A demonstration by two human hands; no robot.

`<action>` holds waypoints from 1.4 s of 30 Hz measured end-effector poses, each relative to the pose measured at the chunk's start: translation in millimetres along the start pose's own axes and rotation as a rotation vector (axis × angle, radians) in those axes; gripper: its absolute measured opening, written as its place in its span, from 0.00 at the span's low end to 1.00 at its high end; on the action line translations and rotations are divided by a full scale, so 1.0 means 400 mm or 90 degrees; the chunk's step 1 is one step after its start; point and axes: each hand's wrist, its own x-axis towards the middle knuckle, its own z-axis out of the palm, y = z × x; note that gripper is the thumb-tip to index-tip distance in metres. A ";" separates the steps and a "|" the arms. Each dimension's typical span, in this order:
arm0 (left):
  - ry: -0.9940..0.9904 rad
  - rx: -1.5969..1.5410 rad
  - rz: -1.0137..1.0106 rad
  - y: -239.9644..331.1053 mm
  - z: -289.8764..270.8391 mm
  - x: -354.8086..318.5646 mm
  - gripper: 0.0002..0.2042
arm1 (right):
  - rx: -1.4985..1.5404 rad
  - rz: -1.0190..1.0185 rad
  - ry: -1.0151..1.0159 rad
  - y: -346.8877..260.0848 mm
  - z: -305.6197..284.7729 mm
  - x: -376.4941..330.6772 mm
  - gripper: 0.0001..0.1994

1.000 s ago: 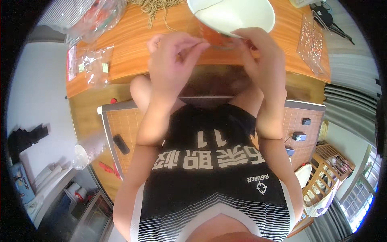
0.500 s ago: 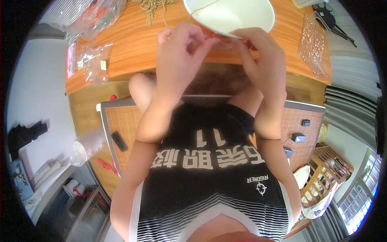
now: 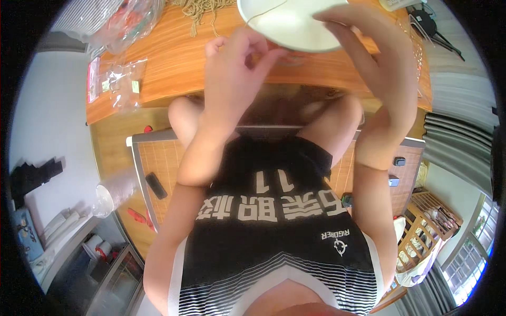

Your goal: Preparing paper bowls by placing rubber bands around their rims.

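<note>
At the near edge of the wooden tabletop (image 3: 174,68) both hands were raised side by side: the left hand (image 3: 234,71) pinched shut on a thin string (image 3: 262,12), the right hand (image 3: 377,58) open, fingers spread over the rim of a white bowl (image 3: 287,23) and hiding part of it. Clear plastic bags (image 3: 118,79) lay well off to the left, and a heap of tan cord (image 3: 203,6) sat beyond the bowl.

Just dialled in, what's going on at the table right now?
A seated person has both hands raised over a wooden table. The left hand pinches a thin string that runs across a white bowl. The right hand rests on the bowl's rim. Clear plastic bags lie at the table's left end.
</note>
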 end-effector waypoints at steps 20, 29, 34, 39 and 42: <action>0.031 0.111 0.047 0.003 -0.020 -0.010 0.12 | 0.001 -0.061 -0.306 0.048 0.074 0.085 0.06; 0.011 0.175 0.090 0.007 -0.042 -0.029 0.04 | -0.272 0.013 -0.131 -0.125 0.077 0.048 0.06; -0.037 0.092 0.084 0.018 -0.048 -0.029 0.05 | -0.204 0.201 -0.028 -0.177 0.134 -0.053 0.06; 0.032 -0.046 0.018 0.034 -0.042 -0.016 0.05 | -0.021 0.269 0.161 -0.170 0.214 -0.114 0.05; 0.006 -0.092 -0.077 0.057 -0.050 -0.010 0.05 | 0.033 0.249 0.211 -0.168 0.254 -0.124 0.06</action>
